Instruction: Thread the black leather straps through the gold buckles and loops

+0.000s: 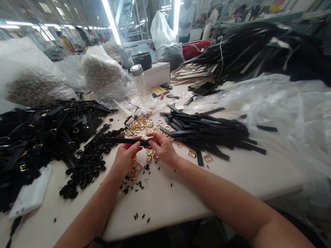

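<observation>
Both hands hold one black strap (119,140) level above the table. My left hand (126,155) pinches it between thumb and fingers, and the strap's long end sticks out to the left. At the strap's right end, my right hand (162,148) is closed with thumb and fingertips on it; any small part under those fingertips is hidden. Gold square buckles (142,124) lie in a loose heap behind and below the hands. Just left of my left hand is a pile of small black rings (89,168). Tiny black pieces (139,217) are scattered near the front edge.
Black straps (207,132) are stacked on the right beside clear plastic sheeting (284,106). Buckled straps (46,131) heap up on the left. Behind stand a glass bottle (139,82), a white box (157,74) and filled plastic bags (100,69). People are in the background.
</observation>
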`<state>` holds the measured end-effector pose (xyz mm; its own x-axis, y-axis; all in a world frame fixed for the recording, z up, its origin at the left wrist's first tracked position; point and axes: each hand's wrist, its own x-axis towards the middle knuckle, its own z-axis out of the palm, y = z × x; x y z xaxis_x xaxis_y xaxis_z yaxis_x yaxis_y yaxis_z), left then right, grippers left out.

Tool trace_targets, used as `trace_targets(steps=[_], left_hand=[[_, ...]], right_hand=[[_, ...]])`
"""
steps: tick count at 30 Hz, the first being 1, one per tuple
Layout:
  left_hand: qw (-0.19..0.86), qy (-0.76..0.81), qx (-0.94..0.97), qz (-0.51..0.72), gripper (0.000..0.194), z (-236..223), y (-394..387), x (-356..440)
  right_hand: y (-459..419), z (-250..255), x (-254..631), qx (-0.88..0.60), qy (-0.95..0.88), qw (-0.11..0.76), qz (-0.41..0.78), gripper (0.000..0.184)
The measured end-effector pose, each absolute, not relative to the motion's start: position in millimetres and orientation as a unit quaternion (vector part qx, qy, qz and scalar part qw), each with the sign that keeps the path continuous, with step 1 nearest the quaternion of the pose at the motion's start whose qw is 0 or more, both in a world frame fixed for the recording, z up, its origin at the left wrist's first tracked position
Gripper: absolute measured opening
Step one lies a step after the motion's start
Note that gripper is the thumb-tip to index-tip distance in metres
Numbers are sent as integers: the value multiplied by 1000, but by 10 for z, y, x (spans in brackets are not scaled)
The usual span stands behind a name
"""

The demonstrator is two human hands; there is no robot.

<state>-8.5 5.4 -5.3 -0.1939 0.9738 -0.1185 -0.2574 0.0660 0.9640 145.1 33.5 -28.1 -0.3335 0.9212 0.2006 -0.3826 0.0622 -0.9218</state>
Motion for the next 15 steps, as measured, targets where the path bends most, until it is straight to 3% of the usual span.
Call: trace_targets(steps=[9, 15], left_hand=[[419, 558, 453, 555, 30, -11, 16, -42], [428, 556, 418, 577, 33, -71, 44, -75]], right_hand=[[350, -292, 1500, -250, -524, 496, 645, 40], [311, -206, 1517, -213, -532, 478, 665, 42]])
